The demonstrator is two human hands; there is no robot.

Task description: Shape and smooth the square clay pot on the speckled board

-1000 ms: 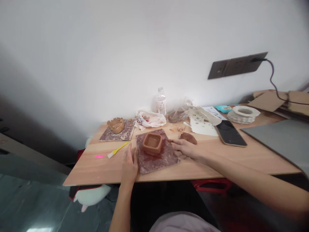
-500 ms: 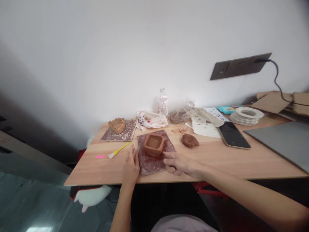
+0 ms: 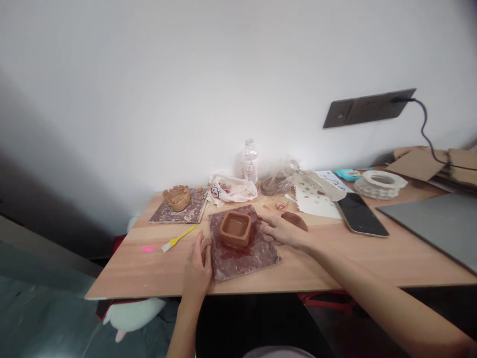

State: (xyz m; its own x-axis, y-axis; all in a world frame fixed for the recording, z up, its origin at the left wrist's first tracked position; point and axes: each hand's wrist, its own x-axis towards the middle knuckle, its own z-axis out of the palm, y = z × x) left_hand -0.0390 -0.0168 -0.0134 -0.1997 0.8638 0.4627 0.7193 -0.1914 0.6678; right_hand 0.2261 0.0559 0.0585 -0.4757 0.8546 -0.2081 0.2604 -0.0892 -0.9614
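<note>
A square brown clay pot [image 3: 236, 228] with rounded corners sits on a speckled dark-red board [image 3: 238, 266], whose surface looks wet around it. My left hand [image 3: 198, 261] lies along the board's left edge, its fingers stretched out and holding nothing. My right hand [image 3: 283, 231] is over the board's right edge, fingers reaching toward the pot but apart from it. A small brownish bit shows at its fingertips, too small to make out. Behind that hand, a lump of brown clay [image 3: 295, 220] is partly hidden.
A yellow-handled brush [image 3: 179, 238] and a pink strip [image 3: 147, 249] lie left. A scalloped clay bowl [image 3: 178, 199] stands on another board [image 3: 160, 215]. Behind are a plastic bag [image 3: 233, 189] and bottle [image 3: 250, 161]. Rightward lie a phone [image 3: 361, 215], white ring-shaped vessel [image 3: 380, 185] and grey laptop [image 3: 436, 219].
My right hand has moved away from me along the board's right side and now covers part of the clay lump. The left hand stays by the left edge. The view has shifted slightly.
</note>
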